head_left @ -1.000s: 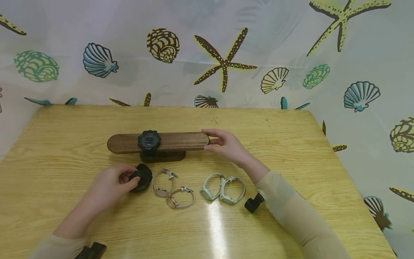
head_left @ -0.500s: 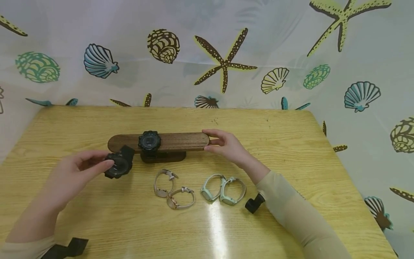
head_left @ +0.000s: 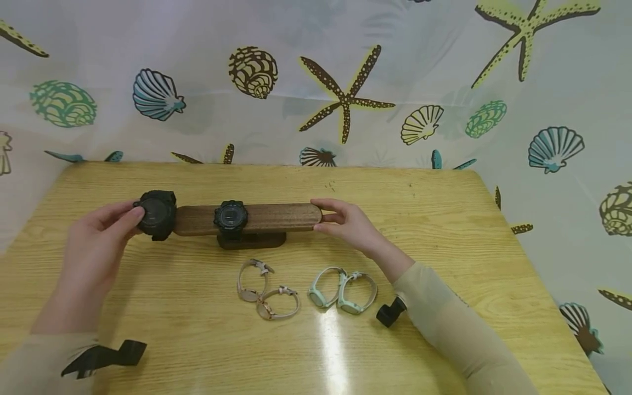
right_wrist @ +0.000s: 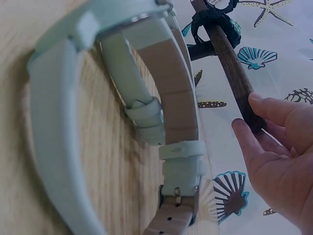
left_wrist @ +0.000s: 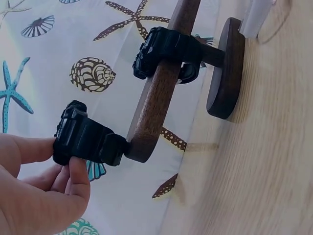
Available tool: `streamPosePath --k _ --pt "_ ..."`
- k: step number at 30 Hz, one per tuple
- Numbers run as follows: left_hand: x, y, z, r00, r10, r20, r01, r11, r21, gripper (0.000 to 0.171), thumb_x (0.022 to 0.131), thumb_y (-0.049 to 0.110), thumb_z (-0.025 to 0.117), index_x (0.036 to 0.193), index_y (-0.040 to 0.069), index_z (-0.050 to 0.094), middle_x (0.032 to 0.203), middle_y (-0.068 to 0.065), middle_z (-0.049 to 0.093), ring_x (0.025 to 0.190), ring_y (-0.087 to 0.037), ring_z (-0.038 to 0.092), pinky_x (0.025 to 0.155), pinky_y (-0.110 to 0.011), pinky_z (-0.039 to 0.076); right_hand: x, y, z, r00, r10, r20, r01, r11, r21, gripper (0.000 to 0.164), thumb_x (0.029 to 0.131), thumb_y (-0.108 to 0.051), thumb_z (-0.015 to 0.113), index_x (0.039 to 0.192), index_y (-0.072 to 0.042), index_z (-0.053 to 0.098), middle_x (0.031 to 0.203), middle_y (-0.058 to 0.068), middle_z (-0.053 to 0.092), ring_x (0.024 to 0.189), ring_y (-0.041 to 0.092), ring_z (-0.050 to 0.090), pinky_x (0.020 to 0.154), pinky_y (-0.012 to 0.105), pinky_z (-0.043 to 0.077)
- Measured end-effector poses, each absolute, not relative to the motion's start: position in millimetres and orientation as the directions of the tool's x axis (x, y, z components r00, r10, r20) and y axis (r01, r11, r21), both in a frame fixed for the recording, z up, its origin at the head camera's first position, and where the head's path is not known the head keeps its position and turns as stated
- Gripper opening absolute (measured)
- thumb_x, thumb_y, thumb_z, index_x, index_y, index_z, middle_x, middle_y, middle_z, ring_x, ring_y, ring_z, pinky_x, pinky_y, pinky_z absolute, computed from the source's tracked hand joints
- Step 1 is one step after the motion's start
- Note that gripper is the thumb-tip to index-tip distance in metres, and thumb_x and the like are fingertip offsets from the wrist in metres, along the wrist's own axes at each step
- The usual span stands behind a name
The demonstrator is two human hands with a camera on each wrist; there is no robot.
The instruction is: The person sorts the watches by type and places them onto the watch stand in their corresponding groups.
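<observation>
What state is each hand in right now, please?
Left hand: holding a black watch.
Right hand: holding the wooden bar by its right end.

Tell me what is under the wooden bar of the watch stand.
Beneath the wooden bar are a short post, the dark base and the lower strap of the mounted black watch. In the head view, the bar covers the base's far edge.

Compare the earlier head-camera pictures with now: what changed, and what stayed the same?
The left hand has carried the black sports watch it already held leftward and forward, from in front of the wooden watch stand to its left end. Nothing was let go. The right hand still grips the right end; the second black watch, two beige-strapped watches and two mint watches stayed put.
</observation>
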State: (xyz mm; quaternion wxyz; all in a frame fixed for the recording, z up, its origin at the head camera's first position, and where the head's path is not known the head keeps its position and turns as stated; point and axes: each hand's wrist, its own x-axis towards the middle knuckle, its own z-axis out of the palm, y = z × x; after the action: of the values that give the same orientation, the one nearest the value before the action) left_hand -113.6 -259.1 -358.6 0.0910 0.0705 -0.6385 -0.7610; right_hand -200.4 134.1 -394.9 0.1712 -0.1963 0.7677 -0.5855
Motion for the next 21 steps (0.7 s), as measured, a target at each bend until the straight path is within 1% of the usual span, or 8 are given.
streamPosePath --k 2,3,6,9,12,17,19,21 --pt "-117.4 -258.4 -361.0 -0.973 -0.231 0.006 0.071 -0.274 0.959 0.017 0.088 0.002 0.066 0.101 0.012 0.07 0.111 -0.005 0.05 0.088 -0.007 0.061 0.077 -0.014 0.051 -200.2 134.6 -395.1 -0.865 -0.5 -0.037 -0.1 0.245 -0.964 0.053 0.09 -0.008 0.067 0.14 -0.013 0.049 0.141 0.005 0.047 0.117 0.025 0.055 0.09 0.035 0.051" --pt "-118.6 -258.5 -361.2 -0.972 -0.236 -0.001 0.071 -0.296 0.953 0.017 0.088 0.001 0.066 0.1 0.012 0.07 0.112 -0.005 0.049 0.088 -0.006 0.061 0.077 -0.014 0.051 -200.1 134.7 -395.2 -0.865 -0.499 -0.039 -0.099 0.248 -0.964 0.053 0.09 -0.009 0.067 0.14 -0.013 0.049 0.142 0.005 0.047 0.117 0.025 0.054 0.09 0.036 0.051" --pt "-121.1 -259.5 -360.9 -0.971 -0.24 -0.021 0.066 -0.35 0.935 0.018 0.089 -0.003 0.063 0.098 0.011 0.07 0.112 -0.005 0.048 0.087 -0.005 0.061 0.077 -0.014 0.051 -199.9 135.1 -395.3 -0.866 -0.498 -0.046 -0.093 0.251 -0.964 0.055 0.09 -0.008 0.067 0.141 -0.011 0.047 0.143 0.006 0.045 0.119 0.027 0.053 0.091 0.037 0.05" --pt "-122.5 -261.2 -360.4 -0.966 -0.257 -0.035 0.069 -0.385 0.92 0.017 0.089 -0.004 0.063 0.097 0.009 0.071 0.113 -0.004 0.048 0.085 -0.005 0.061 0.075 -0.014 0.052 -199.8 134.9 -394.9 -0.866 -0.497 -0.054 -0.084 0.252 -0.964 0.056 0.09 -0.006 0.066 0.142 -0.009 0.045 0.144 0.007 0.044 0.12 0.028 0.052 0.092 0.038 0.05" --pt "-123.2 -264.5 -360.6 -0.96 -0.276 -0.045 0.076 -0.41 0.909 0.015 0.088 -0.003 0.065 0.096 0.008 0.071 0.113 -0.004 0.048 0.083 -0.006 0.062 0.073 -0.015 0.052 -193.2 133.0 -382.9 -0.865 -0.498 -0.06 -0.081 0.258 -0.963 0.054 0.091 -0.003 0.064 0.142 -0.006 0.045 0.144 0.009 0.043 0.12 0.03 0.052 0.092 0.037 0.05" --pt "-123.4 -268.7 -360.4 -0.943 -0.326 -0.063 0.069 -0.379 0.923 0.014 0.084 0.002 0.071 0.097 0.008 0.071 0.112 -0.003 0.049 0.088 -0.008 0.059 0.071 -0.014 0.052 -196.1 133.3 -387.3 -0.867 -0.496 -0.049 -0.096 0.262 -0.96 0.054 0.09 -0.007 0.066 0.141 -0.008 0.047 0.142 0.006 0.046 0.117 0.025 0.054 0.091 0.036 0.05" --pt "-123.8 -269.5 -362.1 -0.939 -0.339 -0.059 0.061 -0.332 0.941 0.014 0.083 0.004 0.072 0.097 0.009 0.071 0.11 -0.002 0.05 0.088 -0.008 0.058 0.07 -0.013 0.052 -200.8 134.3 -395.6 -0.868 -0.495 -0.04 -0.104 0.26 -0.96 0.054 0.09 -0.009 0.067 0.141 -0.01 0.048 0.141 0.004 0.047 0.116 0.023 0.055 0.09 0.035 0.051" --pt "-124.9 -270.4 -365.7 -0.941 -0.331 -0.063 0.043 -0.302 0.952 0.014 0.083 0.006 0.073 0.096 0.011 0.071 0.108 -0.002 0.052 0.085 -0.007 0.059 0.069 -0.013 0.052 -200.8 134.1 -395.3 -0.868 -0.496 -0.034 -0.11 0.258 -0.96 0.054 0.09 -0.009 0.067 0.14 -0.009 0.048 0.141 0.003 0.048 0.115 0.022 0.056 0.09 0.035 0.051"
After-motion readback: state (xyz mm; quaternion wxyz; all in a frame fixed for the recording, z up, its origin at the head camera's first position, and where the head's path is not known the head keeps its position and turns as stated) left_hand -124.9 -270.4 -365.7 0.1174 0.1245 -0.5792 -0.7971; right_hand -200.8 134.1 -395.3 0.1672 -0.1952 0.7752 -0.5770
